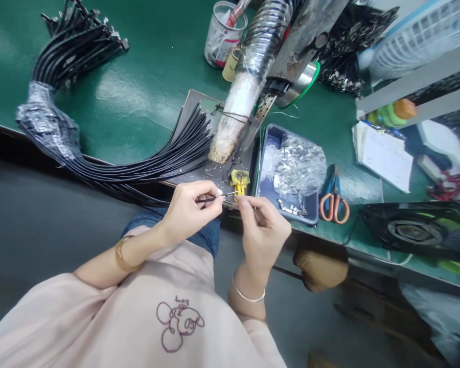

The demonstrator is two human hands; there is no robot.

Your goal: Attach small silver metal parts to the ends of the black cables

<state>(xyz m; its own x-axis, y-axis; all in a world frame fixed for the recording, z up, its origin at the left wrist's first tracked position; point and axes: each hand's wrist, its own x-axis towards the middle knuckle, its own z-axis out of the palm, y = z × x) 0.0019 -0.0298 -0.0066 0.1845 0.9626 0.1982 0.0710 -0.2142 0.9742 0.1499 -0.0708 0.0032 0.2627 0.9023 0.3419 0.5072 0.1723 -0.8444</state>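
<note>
My left hand [191, 208] is closed in a pinch around a thin black cable [207, 200], whose stripped end points right. Close to that tip, my right hand [263, 225] has its thumb and forefinger pressed together; whatever lies between them is too small to make out. Just beyond the fingertips stands a small yellow fixture [240, 184] at the table's front edge. A bundle of black cables [138, 171] runs in from the left, its near ends fanned out over a dark board [193, 102].
A blue tray [316, 212] with small metal parts and a plastic bag stands on the right. Orange-handled pliers [334, 202] lie beside it. A ribbed duct [258, 51] hangs down over the board. Farther back is a clear cup [218, 43] holding tools.
</note>
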